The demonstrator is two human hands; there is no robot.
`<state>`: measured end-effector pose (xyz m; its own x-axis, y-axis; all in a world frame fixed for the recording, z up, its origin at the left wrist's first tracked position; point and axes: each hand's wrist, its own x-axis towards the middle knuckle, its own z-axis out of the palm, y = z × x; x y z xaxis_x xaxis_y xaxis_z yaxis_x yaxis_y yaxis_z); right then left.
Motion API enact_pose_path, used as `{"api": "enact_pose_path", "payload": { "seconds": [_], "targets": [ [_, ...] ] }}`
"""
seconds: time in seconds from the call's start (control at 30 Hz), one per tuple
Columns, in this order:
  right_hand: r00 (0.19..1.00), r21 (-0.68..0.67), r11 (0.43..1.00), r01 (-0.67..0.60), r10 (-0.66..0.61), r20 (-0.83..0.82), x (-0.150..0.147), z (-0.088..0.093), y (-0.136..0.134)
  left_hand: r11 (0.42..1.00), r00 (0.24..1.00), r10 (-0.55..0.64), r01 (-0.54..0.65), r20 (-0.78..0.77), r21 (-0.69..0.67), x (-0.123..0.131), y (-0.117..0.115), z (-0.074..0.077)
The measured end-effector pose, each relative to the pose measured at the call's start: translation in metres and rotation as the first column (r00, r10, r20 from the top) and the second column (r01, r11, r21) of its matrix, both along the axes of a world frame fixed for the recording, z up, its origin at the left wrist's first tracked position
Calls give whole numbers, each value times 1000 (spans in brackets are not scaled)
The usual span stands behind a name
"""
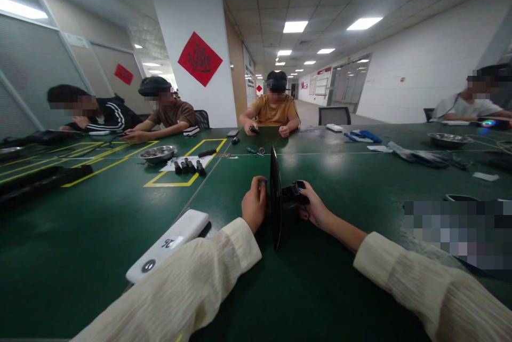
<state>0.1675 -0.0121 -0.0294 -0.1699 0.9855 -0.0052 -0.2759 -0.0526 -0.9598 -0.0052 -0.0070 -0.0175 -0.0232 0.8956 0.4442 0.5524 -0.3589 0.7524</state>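
A thin black panel (275, 203) stands on edge in front of me, seen almost side-on. From its right face juts a short black bracket-like part (291, 192). My right hand (316, 206) is closed around the outer end of that part, fingers wrapped on it. Beside the panel's left face, my left hand (255, 206) has its fingers curled in; whether it holds something small or touches the panel cannot be made out. A white power bank (168, 246) marked 26 lies left of my left forearm.
Several small black cylinders (190, 166) stand on paper near a steel bowl (158, 154) at left. Green-handled pliers (255, 150) lie beyond the panel. A person (272, 110) sits opposite on the green table (340, 171); others sit left and right. Cloth gloves (416, 155) lie at right.
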Motion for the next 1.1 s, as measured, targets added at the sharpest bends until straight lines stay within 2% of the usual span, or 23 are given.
{"api": "enact_pose_path", "payload": {
  "seconds": [0.13, 0.37, 0.57, 0.67, 0.73, 0.77, 0.83, 0.9, 0.97, 1.03, 1.1],
  "targets": [
    [1000, 4, 1000, -3, 3, 0, 0, 1, -1, 999, 993, -43, 40, 109, 21, -1, 4, -4],
    [1000, 0, 1000, -2, 2, 1, 0, 0, -1, 1000, 931, 24, -24, 365, -5, -6, 20, -8],
    [1000, 1, 1000, 1, -1, 2, 1, 0, -1, 996, 933, 68, -44, 352, -78, -10, 25, -8],
    [1000, -5, 1000, -3, 3, 8, 1, 0, -1, 989, 973, 114, -92, 202, -116, -12, 22, -3],
    [1000, 1, 1000, -2, 2, 5, 1, -1, 0, 981, 987, 155, -158, -31, -114, -14, 18, 3],
    [1000, 5, 1000, 0, 0, 4, 1, -1, 1, 975, 971, 185, -201, -154, -97, -14, 15, 6],
    [1000, 13, 1000, -1, 1, 1, 1, -2, 2, 972, 901, 211, -234, -379, -16, -15, 11, 10],
    [1000, 17, 1000, -7, 7, 0, 1, -3, 2, 970, 780, 239, -220, -578, 105, -16, 8, 11],
    [1000, 21, 1000, -17, 17, 0, 1, -3, 2, 967, 648, 253, -189, -719, 171, -17, 7, 8],
    [1000, 25, 1000, -18, 18, 1, 1, -3, 2, 974, 564, 222, -171, -795, 151, -17, 7, 4],
    [1000, 28, 1000, -14, 14, 5, 1, -3, 1, 984, 540, 164, -153, -826, 96, -18, 8, 2]
  ]
}}
